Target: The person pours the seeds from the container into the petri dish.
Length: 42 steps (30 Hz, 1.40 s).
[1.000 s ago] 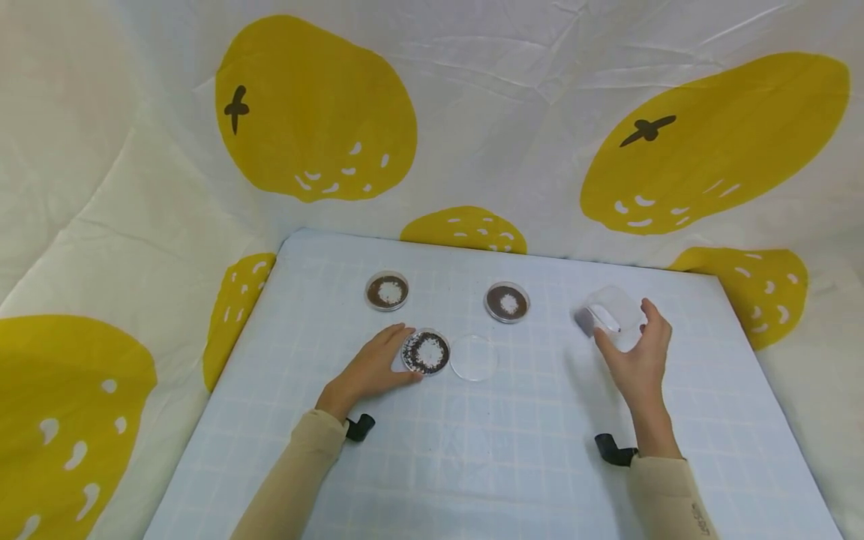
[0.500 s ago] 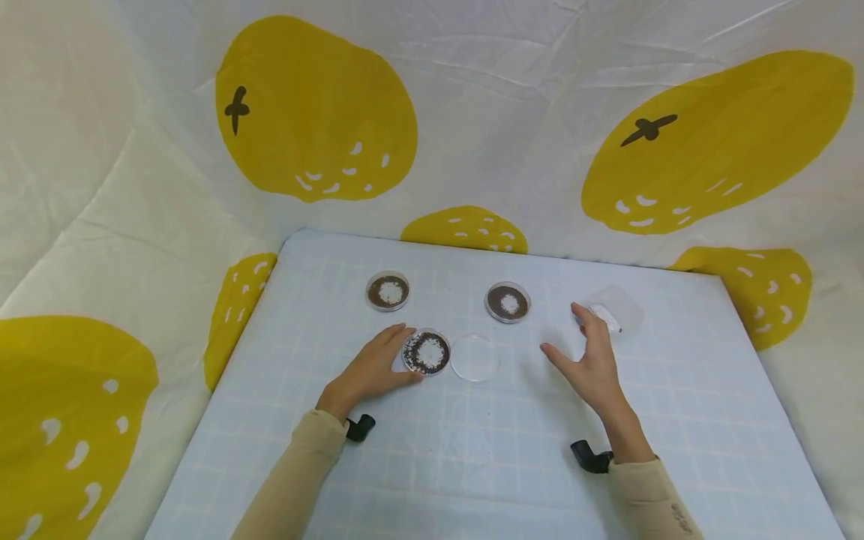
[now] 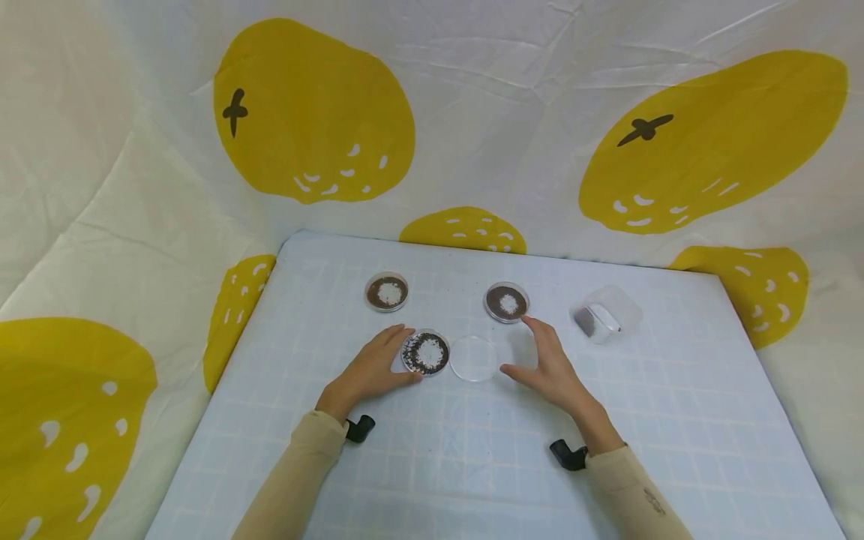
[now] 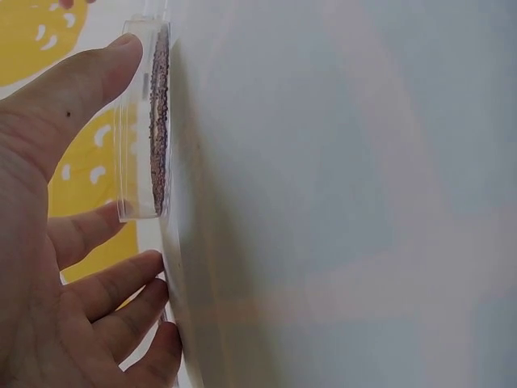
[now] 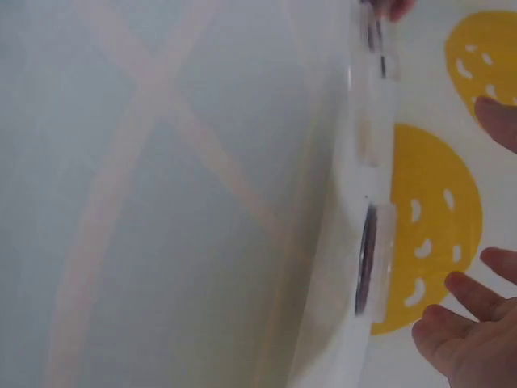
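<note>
In the head view, my left hand point(image 3: 376, 365) holds a round clear petri dish point(image 3: 425, 352) between thumb and fingers on its left side. Dark grains ring a white patch inside this dish. The left wrist view has the thumb point(image 4: 89, 81) against the wall of the same dish point(image 4: 145, 121), which stays on the table. Just right of it lies a clear round lid point(image 3: 475, 358). My right hand point(image 3: 555, 370) hovers beside that lid, thumb and fingers spread, nothing between them. Its fingers point(image 5: 477, 299) also look apart in the right wrist view.
Two more petri dishes with brown grains stand farther back, one dish point(image 3: 387, 292) left and one dish point(image 3: 507, 302) right. A clear box point(image 3: 616, 311) with a dark-and-white item sits at the right. Behind the table point(image 3: 459, 465) hangs a fruit-patterned cloth point(image 3: 486, 135).
My right hand has moved left from the clear box to beside the round lid. The left hand and the dishes have stayed in place.
</note>
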Available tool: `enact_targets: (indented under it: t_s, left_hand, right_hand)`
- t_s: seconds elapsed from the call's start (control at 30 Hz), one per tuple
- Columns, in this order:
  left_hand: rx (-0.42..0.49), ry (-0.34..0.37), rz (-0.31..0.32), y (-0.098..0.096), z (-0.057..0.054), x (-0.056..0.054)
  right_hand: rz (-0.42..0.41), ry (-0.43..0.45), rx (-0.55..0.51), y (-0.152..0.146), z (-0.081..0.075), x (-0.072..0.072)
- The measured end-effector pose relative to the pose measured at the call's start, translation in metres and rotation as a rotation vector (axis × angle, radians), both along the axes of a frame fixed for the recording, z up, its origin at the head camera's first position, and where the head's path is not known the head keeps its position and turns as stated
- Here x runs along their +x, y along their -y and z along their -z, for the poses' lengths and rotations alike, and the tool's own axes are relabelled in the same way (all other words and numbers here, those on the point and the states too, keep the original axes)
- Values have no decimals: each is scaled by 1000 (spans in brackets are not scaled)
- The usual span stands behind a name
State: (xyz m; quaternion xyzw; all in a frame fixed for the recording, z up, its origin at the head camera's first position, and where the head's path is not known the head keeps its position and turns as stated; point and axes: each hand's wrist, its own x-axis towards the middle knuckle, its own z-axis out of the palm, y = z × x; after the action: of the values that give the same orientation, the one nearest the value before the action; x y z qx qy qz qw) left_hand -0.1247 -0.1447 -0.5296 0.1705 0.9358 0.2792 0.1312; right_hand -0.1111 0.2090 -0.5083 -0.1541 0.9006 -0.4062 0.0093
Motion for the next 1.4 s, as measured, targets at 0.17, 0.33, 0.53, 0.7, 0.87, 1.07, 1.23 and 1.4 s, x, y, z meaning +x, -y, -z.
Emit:
enact_targets:
  t_s: [0.17,0.33,0.53,0.7,0.87,1.07,1.23,1.4]
  left_hand:
    - [2,3,-3,-1,0,0]
    - [10,-2,-6,-1,0,1]
    - [6,-9,-9,1,2,1]
    - [9,-4,-5,1,1,1]
    - [5,1,-2,1,1,0]
    - [2,7,-3,0,-1,0]
    - [0,8,-8,0,0,0]
    - [1,5,-8,0,0,0]
  right_hand:
    - [-63,19,35,7,7,-1]
    - [-92,33,73,12,13,-2]
    - [-112,44,121,19,16,-4]
    - [-132,47,221,26,15,-5]
    - [-136,13,307,32,11,-7]
    - [-121,-7,361,35,12,-9]
    - [-111,-5,364,37,13,-11]
    - [-103,-4,336,37,13,-10]
